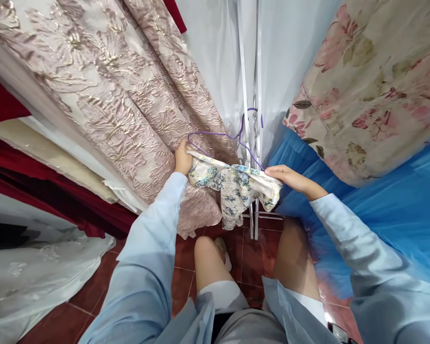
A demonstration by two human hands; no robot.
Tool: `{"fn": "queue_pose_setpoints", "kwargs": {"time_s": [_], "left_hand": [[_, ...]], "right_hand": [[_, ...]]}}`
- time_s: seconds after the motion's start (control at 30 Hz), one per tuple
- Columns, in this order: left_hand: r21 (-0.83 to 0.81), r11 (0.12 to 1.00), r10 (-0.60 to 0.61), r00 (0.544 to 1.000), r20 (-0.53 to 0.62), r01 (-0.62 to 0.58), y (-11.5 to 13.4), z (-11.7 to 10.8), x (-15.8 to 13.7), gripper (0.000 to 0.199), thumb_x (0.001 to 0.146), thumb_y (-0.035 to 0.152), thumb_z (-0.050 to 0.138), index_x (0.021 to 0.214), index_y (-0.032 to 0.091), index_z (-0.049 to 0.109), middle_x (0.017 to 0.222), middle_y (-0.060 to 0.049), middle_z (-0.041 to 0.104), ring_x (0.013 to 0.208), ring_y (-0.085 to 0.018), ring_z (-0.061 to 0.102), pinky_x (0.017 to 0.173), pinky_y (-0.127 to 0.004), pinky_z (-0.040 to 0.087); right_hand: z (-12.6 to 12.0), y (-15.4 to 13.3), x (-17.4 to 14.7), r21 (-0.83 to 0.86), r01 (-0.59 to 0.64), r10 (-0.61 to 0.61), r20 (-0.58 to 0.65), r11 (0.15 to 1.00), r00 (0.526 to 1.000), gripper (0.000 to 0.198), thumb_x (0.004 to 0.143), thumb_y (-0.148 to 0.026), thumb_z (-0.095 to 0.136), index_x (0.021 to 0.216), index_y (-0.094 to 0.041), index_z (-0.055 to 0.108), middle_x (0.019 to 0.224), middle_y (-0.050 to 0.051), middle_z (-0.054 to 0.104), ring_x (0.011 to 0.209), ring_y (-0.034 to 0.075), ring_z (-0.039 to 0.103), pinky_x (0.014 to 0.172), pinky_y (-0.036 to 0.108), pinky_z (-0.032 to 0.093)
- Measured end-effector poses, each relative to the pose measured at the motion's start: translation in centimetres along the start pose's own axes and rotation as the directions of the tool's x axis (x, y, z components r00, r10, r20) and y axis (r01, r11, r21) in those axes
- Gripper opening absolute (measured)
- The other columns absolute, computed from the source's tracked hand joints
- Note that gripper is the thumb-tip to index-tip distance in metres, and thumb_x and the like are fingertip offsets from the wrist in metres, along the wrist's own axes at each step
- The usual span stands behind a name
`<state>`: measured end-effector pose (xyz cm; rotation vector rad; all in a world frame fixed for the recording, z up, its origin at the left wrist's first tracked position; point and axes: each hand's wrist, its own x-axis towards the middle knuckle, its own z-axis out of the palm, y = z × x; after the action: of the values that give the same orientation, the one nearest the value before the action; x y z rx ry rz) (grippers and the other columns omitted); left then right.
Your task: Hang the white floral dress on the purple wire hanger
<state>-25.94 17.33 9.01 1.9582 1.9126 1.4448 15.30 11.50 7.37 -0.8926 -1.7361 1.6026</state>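
Note:
A small floral top [234, 184], white with blue and yellow print, hangs from a purple wire hanger [238, 137] in front of me. My left hand [183, 160] is closed round the left end of the hanger and the garment's upper edge. At the other end, my right hand [290, 177] pinches the garment's top edge close to the hanger's right tip, thumb and fingers together. The hanger's hook points up and away, in front of a white metal rack post, and it cannot be told whether it touches the post.
Pink brocade fabric [129, 95] hangs close on my left, with red garments [57, 186] beyond it. To the right are a floral cloth [376, 95] and blue tulle [390, 210]. White rack posts [252, 57] stand ahead on the red tiled floor [249, 253].

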Motion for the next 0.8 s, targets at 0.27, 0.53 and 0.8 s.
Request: {"fn": "queue_pose_setpoints", "kwargs": {"time_s": [0.27, 0.53, 0.8], "left_hand": [[-0.079, 0.99, 0.117, 0.993, -0.008, -0.117, 1.2, -0.3, 2.3, 0.044, 0.079, 0.012, 0.047, 0.117, 0.013, 0.069, 0.111, -0.009, 0.073, 0.105, -0.021, 0.064, 0.102, -0.033, 0.048], [0.052, 0.972, 0.193, 0.904, 0.382, -0.23, 0.1, -4.1, 2.3, 0.042, 0.068, 0.01, 0.044, 0.097, 0.012, 0.074, 0.092, -0.007, 0.075, 0.092, -0.023, 0.066, 0.092, -0.031, 0.051], [0.214, 0.859, 0.172, 0.655, 0.735, -0.465, 1.6, -6.4, 5.7, 0.03, 0.06, 0.008, 0.054, 0.082, 0.02, 0.072, 0.083, -0.006, 0.071, 0.086, -0.025, 0.066, 0.089, -0.031, 0.048]], "right_hand": [[-0.2, -0.2, 0.9, -0.037, -0.057, 0.057, 0.013, 0.998, 0.998, 0.046, 0.072, -0.063, 0.076, 0.071, -0.018, 0.071, 0.064, 0.0, 0.064, 0.058, 0.016, 0.05, 0.056, 0.028, 0.036], [-1.3, 0.6, 0.0, -0.231, 0.108, -0.131, -0.087, 0.967, 0.988, 0.058, 0.081, -0.071, 0.066, 0.061, -0.018, 0.051, 0.059, -0.004, 0.039, 0.057, 0.01, 0.031, 0.054, 0.025, 0.023], [-0.5, 0.5, -0.3, -0.346, 0.16, -0.241, -0.205, 0.924, 0.949, 0.069, 0.083, -0.082, 0.053, 0.055, -0.02, 0.039, 0.056, -0.003, 0.029, 0.054, 0.009, 0.025, 0.05, 0.026, 0.02]]}}
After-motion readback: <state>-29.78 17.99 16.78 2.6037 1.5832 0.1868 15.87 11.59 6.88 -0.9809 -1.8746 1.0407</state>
